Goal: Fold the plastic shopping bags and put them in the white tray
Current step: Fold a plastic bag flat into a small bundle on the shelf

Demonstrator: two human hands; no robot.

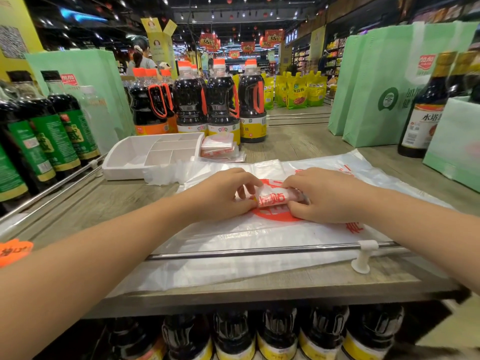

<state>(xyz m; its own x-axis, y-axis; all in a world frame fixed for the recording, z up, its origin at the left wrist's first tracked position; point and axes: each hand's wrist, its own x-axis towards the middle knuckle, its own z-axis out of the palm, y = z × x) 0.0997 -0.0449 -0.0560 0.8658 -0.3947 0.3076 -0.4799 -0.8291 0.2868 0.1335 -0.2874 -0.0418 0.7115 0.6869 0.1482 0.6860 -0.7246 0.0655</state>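
A small folded plastic bag (275,198), white with red print, is pinched between both hands at the middle of the shelf top. My left hand (220,196) grips its left end and my right hand (319,196) presses its right end. It rests on flat unfolded bags (259,245) spread over the shelf. The white tray (130,162) with several compartments stands at the back left and looks empty. A stack of folded bags (220,149) lies just right of the tray.
Dark sauce bottles (218,100) stand behind the tray, more bottles (52,131) line the left. Green fabric bags (376,87) and a bottle (423,113) stand at right. A metal rail (259,252) runs along the shelf's front edge.
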